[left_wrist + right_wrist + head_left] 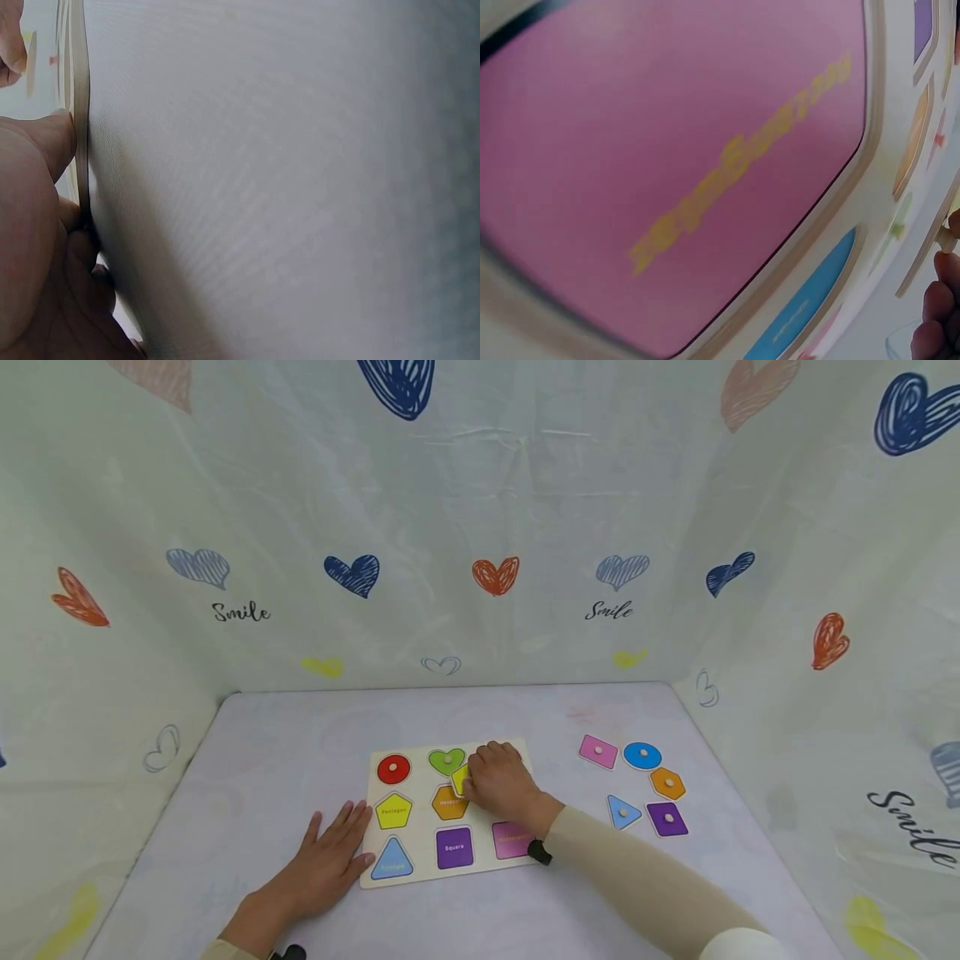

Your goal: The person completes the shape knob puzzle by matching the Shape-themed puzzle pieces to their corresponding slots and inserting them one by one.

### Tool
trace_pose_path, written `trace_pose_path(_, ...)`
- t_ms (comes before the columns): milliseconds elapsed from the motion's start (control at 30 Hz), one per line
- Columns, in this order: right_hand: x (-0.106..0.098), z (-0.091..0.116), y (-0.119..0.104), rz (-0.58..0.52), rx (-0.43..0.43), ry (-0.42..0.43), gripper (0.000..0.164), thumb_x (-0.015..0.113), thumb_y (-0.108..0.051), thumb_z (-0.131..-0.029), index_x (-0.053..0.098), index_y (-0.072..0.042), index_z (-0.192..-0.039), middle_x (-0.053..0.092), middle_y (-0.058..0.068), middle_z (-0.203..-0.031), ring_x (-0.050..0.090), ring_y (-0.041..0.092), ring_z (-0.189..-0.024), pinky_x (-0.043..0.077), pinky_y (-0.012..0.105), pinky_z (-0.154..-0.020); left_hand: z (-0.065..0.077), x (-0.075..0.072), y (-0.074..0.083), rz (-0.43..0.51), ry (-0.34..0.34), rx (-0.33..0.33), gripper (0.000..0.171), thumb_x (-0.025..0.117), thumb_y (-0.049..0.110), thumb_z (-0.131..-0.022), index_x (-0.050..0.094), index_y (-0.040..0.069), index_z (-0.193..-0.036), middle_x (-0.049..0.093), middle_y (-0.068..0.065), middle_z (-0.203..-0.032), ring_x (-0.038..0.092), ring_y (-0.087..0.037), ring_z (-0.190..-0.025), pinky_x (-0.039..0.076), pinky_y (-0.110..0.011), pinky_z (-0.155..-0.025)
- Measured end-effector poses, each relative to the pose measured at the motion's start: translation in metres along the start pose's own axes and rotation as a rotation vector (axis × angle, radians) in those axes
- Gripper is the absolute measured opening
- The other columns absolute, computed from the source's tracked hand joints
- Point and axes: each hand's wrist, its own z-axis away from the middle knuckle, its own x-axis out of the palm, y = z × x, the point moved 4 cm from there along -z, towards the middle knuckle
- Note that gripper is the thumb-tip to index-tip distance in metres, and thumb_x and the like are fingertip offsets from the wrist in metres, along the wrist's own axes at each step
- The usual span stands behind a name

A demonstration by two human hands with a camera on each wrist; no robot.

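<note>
Pieces lying loose on the right of the counter (300, 743) number five: one pink rectangle (592, 754), one blue oval (637, 760), one orange hexagon (672, 789), one blue triangle (617, 812) and one purple square (661, 823). Two more sit plainly in the far row of the shape board (423, 862), a red circle (388, 772) at left and a green heart (440, 763) in the middle; the far right place is mostly hidden behind the right hand. Six coloured recesses show across the views: yellow, orange and blue in the middle row, then blue, purple and pink in the near row.

One yellow piece (459, 781) is raised over the board, between the green heart and the orange recess (447, 806). It is tilted and nearly edge-on in the right wrist view; its corners are largely covered, so its pointing direction and long axis cannot be told. The loose triangle points right, while the triangular recess (392, 860) points to the far side.

The right hand (501, 781) has its grip closed around the yellow piece's knob (946, 238), fingertips together on it. The left hand (326, 864) grasps nothing: its fingers are spread and straight, palm down, with the thumb against the board's left edge.
</note>
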Motion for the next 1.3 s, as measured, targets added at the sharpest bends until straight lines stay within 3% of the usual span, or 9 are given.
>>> trace_pose_path(400,0.001,-0.015,-0.038,0.033,-0.074,-0.046,0.026,0.064,-0.039,-0.102,0.069,-0.014,-0.099,0.067,-0.003,-0.094,0.056,0.014,-0.091,0.051,0.029,-0.081,0.0,-0.001,0.003,-0.024,-0.003,-0.001,0.081,0.063,0.044,-0.103,0.031,0.004,-0.165,0.031,-0.018,-0.172,0.019,-0.042,-0.162,-0.001,-0.072,-0.126)
trace_pose_path(833,0.003,-0.027,-0.067,0.004,-0.069,-0.109,0.029,0.064,-0.043,-0.102,0.071,-0.016,-0.108,0.067,-0.004,-0.1,0.056,0.014,-0.099,0.049,0.032,-0.093,0.0,-0.001,0.001,-0.012,-0.005,-0.002,0.08,0.064,0.042,-0.103,0.03,0.003,-0.165,0.031,-0.019,-0.172,0.018,-0.042,-0.162,-0.001,-0.073,-0.126)
trace_pose_path(1033,0.004,-0.03,-0.079,0.017,-0.061,-0.158,0.033,0.063,-0.045,-0.103,0.072,-0.017,-0.118,0.071,-0.004,-0.111,0.059,0.014,-0.107,0.051,0.033,-0.1,-0.001,-0.001,0.001,0.0,-0.01,0.004,0.082,0.063,0.045,-0.103,0.03,0.004,-0.166,0.03,-0.018,-0.172,0.016,-0.042,-0.163,-0.001,-0.072,-0.127)
trace_pose_path(1300,0.007,-0.037,-0.091,0.029,-0.062,-0.165,0.038,0.064,-0.047,-0.102,0.072,-0.017,-0.125,0.073,-0.003,-0.119,0.063,0.015,-0.115,0.052,0.036,-0.108,0.0,-0.002,0.001,-0.009,0.0,0.007,0.081,0.064,0.044,-0.103,0.031,0.003,-0.165,0.032,-0.019,-0.171,0.018,-0.043,-0.162,0.0,-0.073,-0.126)
